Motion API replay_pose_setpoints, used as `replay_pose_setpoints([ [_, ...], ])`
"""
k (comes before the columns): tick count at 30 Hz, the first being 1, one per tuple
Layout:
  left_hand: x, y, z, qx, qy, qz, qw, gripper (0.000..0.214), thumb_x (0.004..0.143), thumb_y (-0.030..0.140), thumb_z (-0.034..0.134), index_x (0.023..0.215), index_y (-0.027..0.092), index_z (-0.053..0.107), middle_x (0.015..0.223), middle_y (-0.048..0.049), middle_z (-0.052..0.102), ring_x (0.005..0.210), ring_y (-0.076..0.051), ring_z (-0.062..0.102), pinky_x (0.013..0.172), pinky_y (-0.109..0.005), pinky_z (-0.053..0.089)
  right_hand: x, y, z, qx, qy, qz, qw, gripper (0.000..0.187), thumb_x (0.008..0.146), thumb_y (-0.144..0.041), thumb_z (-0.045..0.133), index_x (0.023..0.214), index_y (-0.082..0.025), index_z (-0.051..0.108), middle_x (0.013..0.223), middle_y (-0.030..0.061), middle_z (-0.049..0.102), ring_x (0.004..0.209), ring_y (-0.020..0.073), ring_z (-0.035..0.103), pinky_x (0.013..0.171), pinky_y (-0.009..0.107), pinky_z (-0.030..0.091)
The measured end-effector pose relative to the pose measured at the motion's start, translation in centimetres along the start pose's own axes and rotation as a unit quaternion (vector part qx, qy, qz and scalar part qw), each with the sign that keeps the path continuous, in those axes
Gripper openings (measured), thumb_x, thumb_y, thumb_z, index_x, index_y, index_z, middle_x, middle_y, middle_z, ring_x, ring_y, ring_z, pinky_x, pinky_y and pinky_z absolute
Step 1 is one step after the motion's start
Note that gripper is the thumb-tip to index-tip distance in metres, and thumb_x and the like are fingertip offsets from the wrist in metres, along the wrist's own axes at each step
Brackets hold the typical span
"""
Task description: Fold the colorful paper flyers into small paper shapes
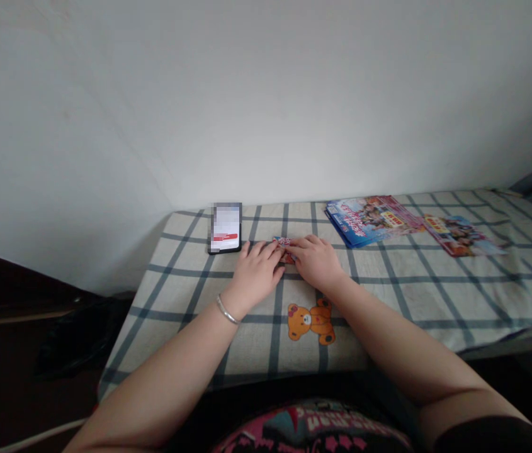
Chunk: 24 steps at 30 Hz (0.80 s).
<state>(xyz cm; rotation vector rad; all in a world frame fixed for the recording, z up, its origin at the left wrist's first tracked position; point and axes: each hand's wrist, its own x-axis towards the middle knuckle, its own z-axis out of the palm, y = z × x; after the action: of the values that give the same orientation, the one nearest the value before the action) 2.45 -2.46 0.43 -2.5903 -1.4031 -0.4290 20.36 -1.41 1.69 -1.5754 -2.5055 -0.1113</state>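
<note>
Both my hands rest on a checked cloth [388, 289] that covers a table. My left hand [256, 272] and my right hand [316, 259] meet around a small red and white patterned piece [284, 242], which looks like folded paper. The fingers of both hands are curled and pressed onto it, and most of it is hidden beneath them. A silver bangle [226, 309] circles my left wrist.
A phone [225, 228] with a lit screen lies just left of my hands, near the wall. A stack of colourful booklets [369, 219] and another booklet [461, 234] lie to the right. An orange bear print [311, 321] marks the cloth near the front edge.
</note>
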Motion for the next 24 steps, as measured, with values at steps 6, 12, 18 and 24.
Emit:
replay_pose_setpoints([
  [6,0.1,0.1,-0.4,0.014,-0.006,-0.001,1.0,0.037,0.09,0.034,0.054,0.124,0.021,0.059,0.136,-0.0074,0.056,0.121,-0.03,0.049,0.106,-0.054,0.031,0.0,-0.5,0.1,-0.023,0.027,0.023,0.999,0.032,0.092,-0.024,0.044,0.113,-0.027,0.068,0.118,0.0041,0.067,0.103,0.0255,0.055,0.091,0.041,0.035],
  [12,0.2,0.6,-1.2,0.04,-0.019,0.002,0.999,0.035,0.087,0.03,0.058,0.119,0.017,0.063,0.126,-0.0117,0.062,0.106,-0.029,0.058,0.106,-0.054,0.029,0.0,-0.5,0.2,-0.013,0.031,0.037,0.999,0.032,0.091,-0.025,0.044,0.112,-0.024,0.068,0.119,0.006,0.067,0.103,0.0255,0.056,0.093,0.041,0.032],
  [18,0.3,1.3,-2.1,0.061,-0.06,-0.006,0.996,0.027,0.087,0.031,0.06,0.101,0.011,0.071,0.108,-0.0134,0.069,0.096,-0.028,0.062,0.103,-0.052,0.033,0.1,-0.5,0.5,-0.008,0.039,0.046,0.998,0.033,0.091,-0.025,0.044,0.115,-0.02,0.066,0.121,0.0079,0.066,0.106,0.026,0.056,0.094,0.041,0.033],
  [24,0.1,1.5,-2.3,0.076,-0.082,-0.015,0.994,0.026,0.086,0.029,0.059,0.093,0.007,0.072,0.098,-0.0151,0.069,0.091,-0.029,0.062,0.09,-0.047,0.043,0.1,-0.5,0.7,-0.013,0.026,0.044,0.999,0.037,0.091,-0.025,0.043,0.121,-0.018,0.062,0.127,0.0088,0.063,0.108,0.0255,0.055,0.092,0.04,0.036],
])
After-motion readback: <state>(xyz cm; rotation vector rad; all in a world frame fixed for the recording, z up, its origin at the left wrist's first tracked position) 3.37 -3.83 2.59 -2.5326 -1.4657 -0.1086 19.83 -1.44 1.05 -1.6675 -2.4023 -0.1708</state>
